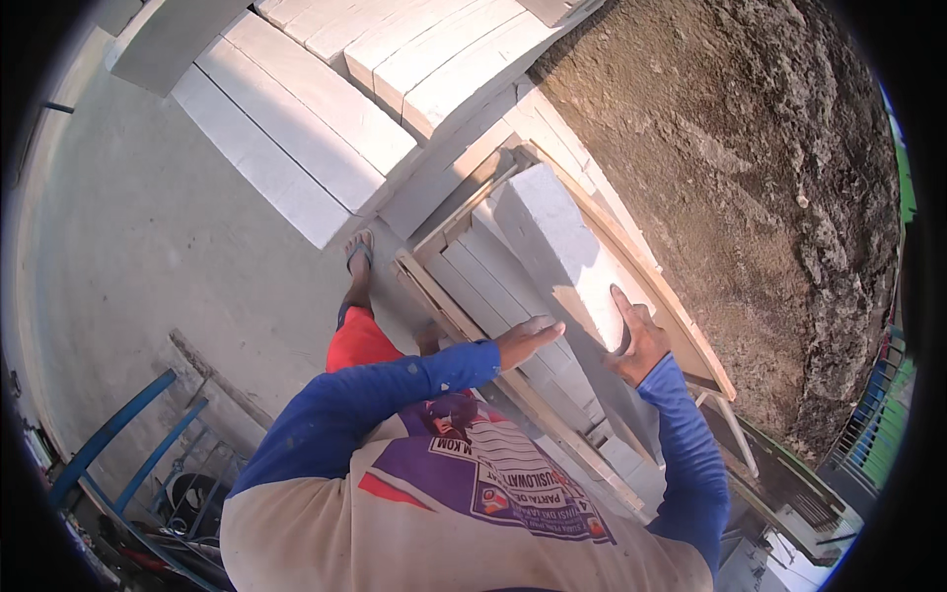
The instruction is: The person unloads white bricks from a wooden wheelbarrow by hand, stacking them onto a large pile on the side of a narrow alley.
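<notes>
A long white lightweight concrete block (567, 237) lies tilted on top of other pale blocks inside a long wooden-sided box (681, 326). My right hand (641, 345) grips the near right end of this block, one finger laid along its top face. My left hand (528, 342) reaches across from the left with its fingers stretched out. It hovers by the block's left side, above the lower blocks (483, 281), and seems to hold nothing. Whether its fingertips touch the block I cannot tell.
Large white blocks (296, 128) stand stacked at the upper left. A rough brown earthen face (730, 197) rises along the right. My sandalled foot (360, 252) rests on the grey floor (197, 247). Blue metal bars (118, 434) and a black bucket (192, 498) are at the lower left.
</notes>
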### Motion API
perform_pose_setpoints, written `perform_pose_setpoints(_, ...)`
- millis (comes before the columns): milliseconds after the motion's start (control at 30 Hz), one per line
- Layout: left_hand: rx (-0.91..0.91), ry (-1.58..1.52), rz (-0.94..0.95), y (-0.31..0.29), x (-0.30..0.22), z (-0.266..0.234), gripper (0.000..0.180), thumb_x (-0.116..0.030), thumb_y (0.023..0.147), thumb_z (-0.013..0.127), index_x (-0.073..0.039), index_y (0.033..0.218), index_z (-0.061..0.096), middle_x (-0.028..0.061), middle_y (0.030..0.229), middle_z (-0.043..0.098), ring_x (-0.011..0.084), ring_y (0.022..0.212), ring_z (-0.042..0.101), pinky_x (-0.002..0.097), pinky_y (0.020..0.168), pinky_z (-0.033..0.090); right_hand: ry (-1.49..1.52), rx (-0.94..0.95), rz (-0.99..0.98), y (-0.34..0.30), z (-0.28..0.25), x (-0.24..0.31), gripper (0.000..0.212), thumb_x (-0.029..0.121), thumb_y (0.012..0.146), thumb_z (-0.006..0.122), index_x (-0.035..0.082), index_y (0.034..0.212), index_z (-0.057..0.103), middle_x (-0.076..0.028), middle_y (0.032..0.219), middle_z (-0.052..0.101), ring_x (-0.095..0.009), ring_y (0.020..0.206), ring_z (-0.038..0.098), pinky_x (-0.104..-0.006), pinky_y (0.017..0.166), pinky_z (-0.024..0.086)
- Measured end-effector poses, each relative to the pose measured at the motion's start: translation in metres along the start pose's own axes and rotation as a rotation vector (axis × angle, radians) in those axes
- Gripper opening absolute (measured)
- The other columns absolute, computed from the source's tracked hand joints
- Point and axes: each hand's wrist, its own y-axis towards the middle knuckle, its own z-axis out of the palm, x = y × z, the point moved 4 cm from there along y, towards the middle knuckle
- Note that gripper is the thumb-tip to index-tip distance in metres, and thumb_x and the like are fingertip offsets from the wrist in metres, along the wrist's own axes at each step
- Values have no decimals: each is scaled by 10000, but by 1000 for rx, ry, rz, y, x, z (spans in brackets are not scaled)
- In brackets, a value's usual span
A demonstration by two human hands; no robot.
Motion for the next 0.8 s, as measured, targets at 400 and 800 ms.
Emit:
perform_pose_setpoints(400,-319,-685,-456,163,182,-6,1182,-883,718,442,-124,1546,73,213,1568,160,392,1432,201,509,1159,138,-203,430,86,55,216,-97,1055,345,690,785,306,1532,151,-256,1324,441,-406,1123,573,-461,903,510)
perform_pose_setpoints(800,-525,-722,-166,269,236,-87,1166,-895,741,381,-65,1531,169,163,1561,218,340,1385,316,500,1088,330,-95,-123,186,60,241,-159,872,372,771,730,188,1499,287,-205,1306,469,-369,1181,502,-481,1027,385)
